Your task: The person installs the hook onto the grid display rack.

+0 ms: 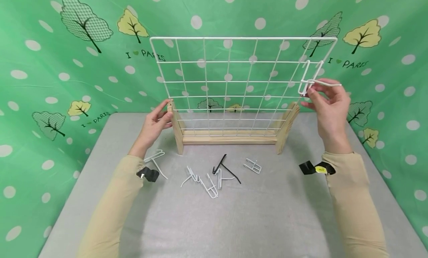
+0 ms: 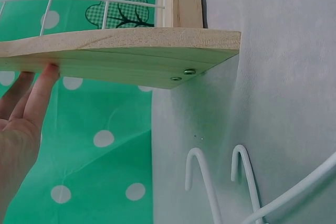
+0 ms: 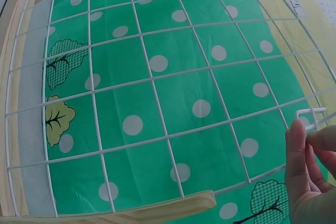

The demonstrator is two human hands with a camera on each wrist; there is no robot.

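Right hand (image 1: 331,105) is pinching one bent-wire hook (image 1: 307,80) at the grid's (image 1: 248,81) right. Left hand (image 1: 153,124), extended, is touching its left wooden upright (image 1: 178,137).

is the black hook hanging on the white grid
No, the black hook lies on the gray table, in front of the wooden stand.

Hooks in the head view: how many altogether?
7: one white hook in the right hand; on the table, a white hook near the left hand, three white hooks bunched with a black hook, and a white hook right of them. The bunch may hide more.
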